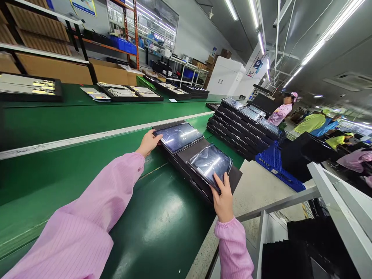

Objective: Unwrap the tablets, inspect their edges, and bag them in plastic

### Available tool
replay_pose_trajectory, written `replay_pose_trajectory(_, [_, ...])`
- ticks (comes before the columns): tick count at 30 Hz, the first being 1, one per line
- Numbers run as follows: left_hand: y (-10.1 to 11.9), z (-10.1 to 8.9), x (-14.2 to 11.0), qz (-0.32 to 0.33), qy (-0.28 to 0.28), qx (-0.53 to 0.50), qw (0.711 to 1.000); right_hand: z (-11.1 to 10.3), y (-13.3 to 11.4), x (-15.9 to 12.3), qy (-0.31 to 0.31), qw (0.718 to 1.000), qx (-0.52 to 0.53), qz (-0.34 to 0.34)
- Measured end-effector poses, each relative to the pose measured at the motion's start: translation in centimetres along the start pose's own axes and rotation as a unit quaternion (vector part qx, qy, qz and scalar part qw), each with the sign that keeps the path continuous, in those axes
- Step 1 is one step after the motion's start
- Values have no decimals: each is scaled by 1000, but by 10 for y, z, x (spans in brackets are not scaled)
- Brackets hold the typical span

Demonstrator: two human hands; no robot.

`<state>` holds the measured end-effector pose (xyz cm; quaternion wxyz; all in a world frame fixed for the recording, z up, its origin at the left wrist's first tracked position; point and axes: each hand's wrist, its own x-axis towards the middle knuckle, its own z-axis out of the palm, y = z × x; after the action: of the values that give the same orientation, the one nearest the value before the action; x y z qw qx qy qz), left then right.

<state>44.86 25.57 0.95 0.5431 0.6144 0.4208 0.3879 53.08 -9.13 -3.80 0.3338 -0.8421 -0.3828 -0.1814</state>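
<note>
A shallow black tray sits at a slant on the green work surface, with two glossy, film-covered tablet screens in it. My left hand is closed at the tray's left end, its thumb over the edge of the left tablet screen; its other fingers are partly hidden. At the near right corner, my right hand grips the edge of the right tablet screen, fingertips on the glass. The underside of both grips is out of sight.
Beyond the tray rises a stack of black trays beside a blue plastic pallet. Trays of flat parts line the far side. A grey metal frame stands at the right. A co-worker in pink is farther back.
</note>
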Motion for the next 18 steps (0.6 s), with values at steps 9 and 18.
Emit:
replay_pose_trajectory(9, [9,2,-22,-16,-19,11,1000,4,-11,1,-21,999,-36,-35])
replay_pose_trajectory(18, [-34,-133,-146,-24,41,-19,999,9,0,13,45,984,-80,-153])
